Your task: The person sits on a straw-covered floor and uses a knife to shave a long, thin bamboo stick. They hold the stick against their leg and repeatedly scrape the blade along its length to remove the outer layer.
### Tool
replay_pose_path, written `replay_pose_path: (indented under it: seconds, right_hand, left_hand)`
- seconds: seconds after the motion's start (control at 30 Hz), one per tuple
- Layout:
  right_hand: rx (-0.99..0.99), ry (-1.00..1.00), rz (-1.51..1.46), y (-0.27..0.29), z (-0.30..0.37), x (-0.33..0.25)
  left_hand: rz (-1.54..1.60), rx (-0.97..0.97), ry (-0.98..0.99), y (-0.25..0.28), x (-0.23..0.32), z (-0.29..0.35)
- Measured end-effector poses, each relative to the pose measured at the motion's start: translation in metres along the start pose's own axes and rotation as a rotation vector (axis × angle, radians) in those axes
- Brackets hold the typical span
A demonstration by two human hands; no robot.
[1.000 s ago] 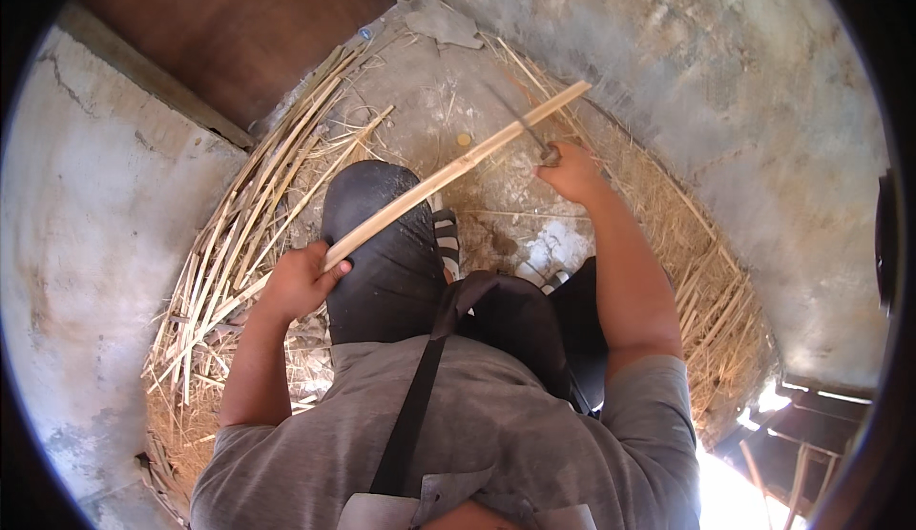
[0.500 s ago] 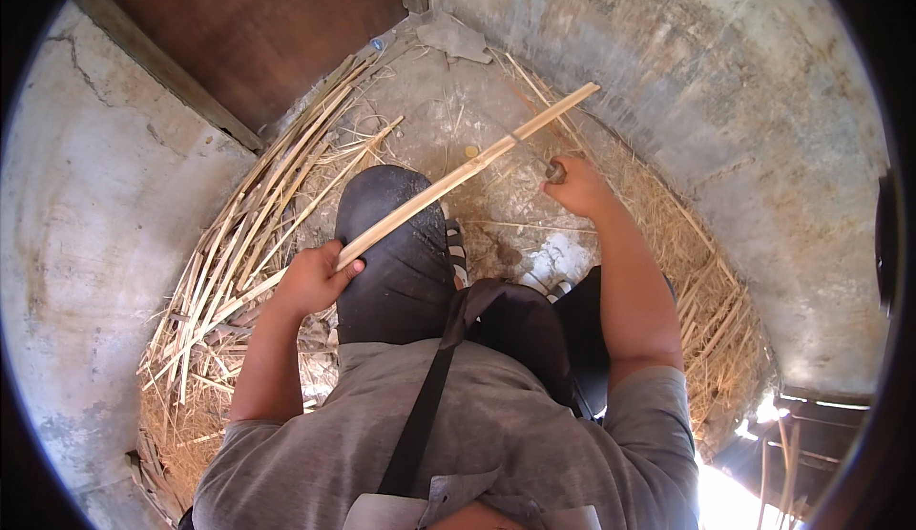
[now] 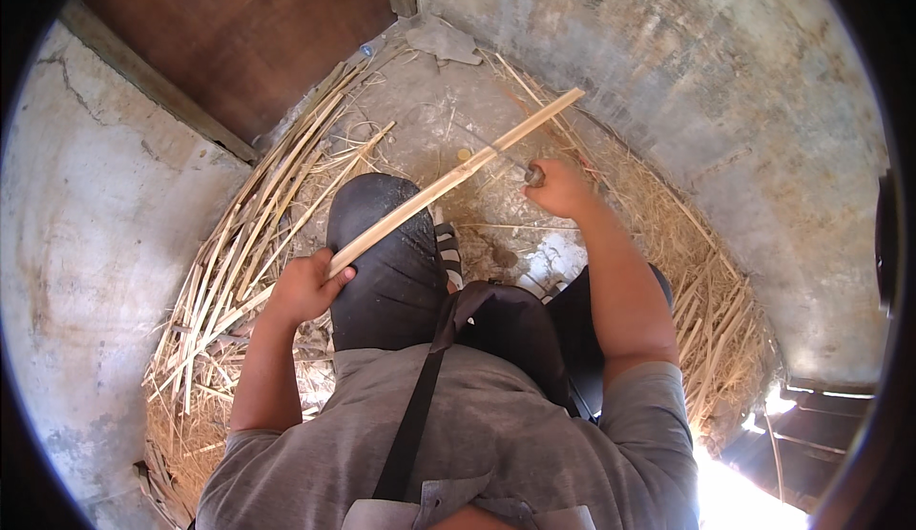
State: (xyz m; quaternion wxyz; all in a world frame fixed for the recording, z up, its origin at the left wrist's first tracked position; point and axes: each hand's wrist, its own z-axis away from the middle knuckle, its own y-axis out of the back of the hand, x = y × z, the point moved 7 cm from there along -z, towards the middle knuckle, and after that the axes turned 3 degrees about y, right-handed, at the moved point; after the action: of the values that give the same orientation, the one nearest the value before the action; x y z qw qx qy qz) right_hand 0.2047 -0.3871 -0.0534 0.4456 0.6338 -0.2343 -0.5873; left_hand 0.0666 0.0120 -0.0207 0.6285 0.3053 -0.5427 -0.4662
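My left hand (image 3: 305, 287) is closed around the lower end of a long, pale split-bamboo strip (image 3: 420, 201). The strip slants up to the right across my dark-trousered left knee (image 3: 377, 215), its far end beyond my right hand. In my right hand (image 3: 561, 189) is the handle of a knife (image 3: 535, 176), gripped in closed fingers. Its thin blade reaches up and left, crossing the strip in its upper half; whether it cuts into the bamboo I cannot tell.
Long bamboo strips (image 3: 229, 234) lie heaped along the left wall. Fine shavings and splints (image 3: 716, 311) pile up on the right. Stained concrete walls (image 3: 668, 53) close in on both sides, with a brown door panel (image 3: 239, 34) at the far left.
My right hand and the knife have shifted slightly left, the blade now crossing the strip a little closer to my left hand. My left hand keeps its hold on the strip.
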Motion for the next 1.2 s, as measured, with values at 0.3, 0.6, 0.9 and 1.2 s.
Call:
replay_pose_path:
  seconds: [0.3,0.6,0.9,1.2]
  right_hand:
    - [-0.162,0.125,0.170,-0.011,0.007,-0.040]
    - [0.024,0.072,0.056,0.000,0.001,-0.010]
    - [0.016,-0.098,-0.036,-0.011,-0.008,0.039]
    - [-0.191,0.156,0.107,-0.015,0.005,-0.038]
  left_hand:
    - [-0.030,0.011,0.000,0.000,-0.001,0.001]
    - [-0.052,0.026,0.011,0.001,0.004,0.001]
    - [-0.126,0.047,0.000,0.009,0.010,0.003]
    - [-0.053,0.015,0.039,0.004,0.003,0.003]
